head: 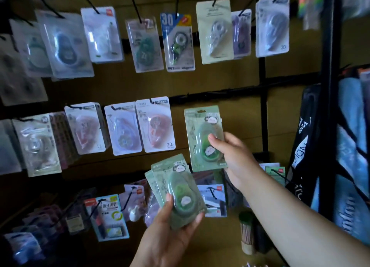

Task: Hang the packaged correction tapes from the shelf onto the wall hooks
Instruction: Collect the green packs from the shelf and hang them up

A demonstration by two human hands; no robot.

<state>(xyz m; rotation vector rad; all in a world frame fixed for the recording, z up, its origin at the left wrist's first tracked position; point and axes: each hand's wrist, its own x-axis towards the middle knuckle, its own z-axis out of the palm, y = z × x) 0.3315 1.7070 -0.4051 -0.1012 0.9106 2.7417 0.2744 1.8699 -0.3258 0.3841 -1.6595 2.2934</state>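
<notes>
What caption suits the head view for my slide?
Right hand lifts one green correction tape pack toward the display wall; left hand holds a stack of packs.

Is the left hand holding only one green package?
No, the left hand holds a small stack of green packages, with edges of further cards showing behind the front one.

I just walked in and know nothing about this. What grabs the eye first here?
Two hands holding pale green correction tape packs: the right hand lifts a single green pack toward the wall, while the left hand grips a small stack of green packs lower down. Behind them, rows of hanging packs fill the brown wall.
</notes>
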